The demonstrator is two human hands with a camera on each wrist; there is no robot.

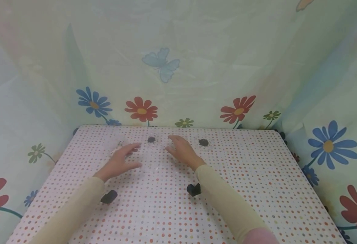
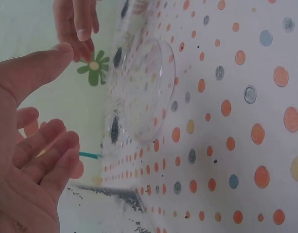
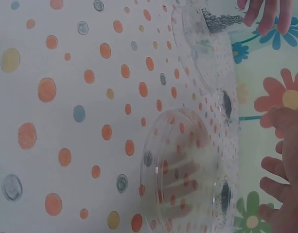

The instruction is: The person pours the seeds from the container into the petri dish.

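Note:
My left hand (image 1: 119,162) hovers over the left part of the table, its fingers and thumb spread apart and nothing held. To its right, my right hand (image 1: 183,151) reaches toward the far edge with loosely bent fingers, also holding nothing. Between them lies a transparent round dish (image 2: 161,97), faint in the head view. In the right wrist view, one transparent dish (image 3: 153,160) is near the right hand and another dish (image 3: 187,53) lies farther off. Beyond the hands are small piles of black grains: a middle pile (image 1: 151,139) and a right pile (image 1: 203,142).
Black grains also show in a transparent container (image 2: 134,199) beside the left hand. A dotted cloth covers the table (image 1: 154,210). A flowered curtain (image 1: 196,67) hangs behind and at both sides. Dark pieces sit at the left wrist (image 1: 109,196) and right wrist (image 1: 193,189).

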